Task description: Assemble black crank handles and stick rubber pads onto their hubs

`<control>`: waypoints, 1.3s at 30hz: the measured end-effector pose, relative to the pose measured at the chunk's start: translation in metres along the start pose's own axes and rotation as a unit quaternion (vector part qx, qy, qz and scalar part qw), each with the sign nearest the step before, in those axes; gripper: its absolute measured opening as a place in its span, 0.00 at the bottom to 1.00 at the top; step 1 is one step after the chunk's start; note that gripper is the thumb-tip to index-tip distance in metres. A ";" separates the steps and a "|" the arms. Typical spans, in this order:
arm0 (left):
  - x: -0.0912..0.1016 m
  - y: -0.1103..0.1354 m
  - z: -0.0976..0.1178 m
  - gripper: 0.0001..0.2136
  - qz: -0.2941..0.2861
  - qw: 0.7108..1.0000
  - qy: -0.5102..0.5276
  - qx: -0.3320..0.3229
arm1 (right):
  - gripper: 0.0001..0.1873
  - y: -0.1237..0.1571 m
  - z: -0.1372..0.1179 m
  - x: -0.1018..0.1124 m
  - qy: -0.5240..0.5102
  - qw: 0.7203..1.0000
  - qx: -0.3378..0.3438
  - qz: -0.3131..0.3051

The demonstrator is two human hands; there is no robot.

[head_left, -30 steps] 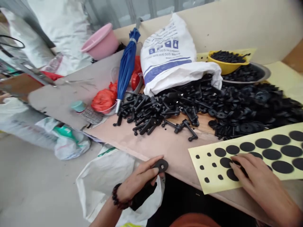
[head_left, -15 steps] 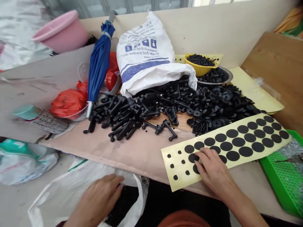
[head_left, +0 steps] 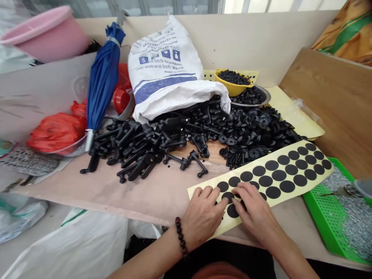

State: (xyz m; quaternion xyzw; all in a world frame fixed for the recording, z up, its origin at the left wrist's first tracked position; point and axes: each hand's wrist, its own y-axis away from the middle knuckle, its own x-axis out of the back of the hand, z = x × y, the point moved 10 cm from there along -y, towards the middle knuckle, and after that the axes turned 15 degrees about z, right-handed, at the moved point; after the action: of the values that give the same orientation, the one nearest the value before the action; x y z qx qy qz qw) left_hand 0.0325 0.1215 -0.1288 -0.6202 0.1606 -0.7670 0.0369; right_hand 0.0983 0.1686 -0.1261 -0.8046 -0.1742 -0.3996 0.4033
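Note:
A pale yellow sheet [head_left: 300, 192] of round black stickers lies slantwise across the front edge of the table. My left hand [head_left: 203, 213], a dark bead bracelet [head_left: 181, 236] at its wrist, rests over the sheet's left end with the fingers bent and apart, holding nothing visible. It covers the small black dots there. Close beside it, my right hand [head_left: 255, 211] has thumb and index fingertips drawn together at a round black sticker [head_left: 228, 197] in the middle row; the exact grip is partly hidden. Black crank handles [head_left: 139, 149] lie heaped behind the hands.
A white woven sack [head_left: 165, 73] spills handles; round black parts [head_left: 258, 131] are piled beside it. Behind stand a yellow bowl [head_left: 234, 88] and metal dish [head_left: 261, 101]. A green basket [head_left: 322, 228] with metal bits sits right, a blue umbrella [head_left: 101, 81] and red bag [head_left: 55, 131] left.
My left hand has come up from the white bag below the table edge onto the sheet's left end. The right hand stays at the stickers. The view has shifted right.

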 end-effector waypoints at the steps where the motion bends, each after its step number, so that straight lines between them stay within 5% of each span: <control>1: 0.000 0.000 0.000 0.10 -0.003 1.000 -0.002 -0.002 | 0.09 -0.001 0.001 0.000 0.013 1.000 0.001 0.003; 5: 0.000 0.001 0.001 0.10 -0.010 1.000 -0.007 -0.006 | 0.08 -0.005 0.002 -0.003 0.054 0.998 0.002 -0.015; 11: -0.001 0.000 0.001 0.10 -0.009 1.000 -0.007 -0.004 | 0.06 -0.007 0.003 0.002 -0.029 0.999 -0.015 -0.024; 18: 0.000 0.001 0.001 0.09 -0.005 1.000 -0.011 -0.005 | 0.08 -0.009 -0.001 -0.008 0.048 0.998 0.004 -0.036; 28: 0.006 0.004 -0.001 0.06 0.005 0.999 0.037 -0.001 | 0.09 -0.006 0.006 -0.009 -0.152 0.978 -0.120 -0.080; 31: 0.023 0.005 -0.027 0.08 0.067 0.985 0.148 0.065 | 0.09 -0.001 0.005 -0.011 -0.180 0.969 -0.137 -0.103; 34: 0.036 0.002 -0.075 0.13 0.127 0.959 0.164 0.194 | 0.08 0.003 0.006 -0.013 -0.197 0.960 -0.144 -0.134; 39: 0.027 -0.026 -0.114 0.21 0.049 0.955 0.016 0.292 | 0.08 0.002 0.012 -0.012 -0.242 0.942 -0.189 -0.140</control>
State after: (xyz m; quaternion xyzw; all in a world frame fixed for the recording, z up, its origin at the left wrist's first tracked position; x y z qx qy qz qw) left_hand -0.0796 0.1622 -0.1160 -0.5614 -0.0398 -0.7873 0.2516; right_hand 0.0979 0.1770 -0.1412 -0.9058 -0.2986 -0.2710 0.1300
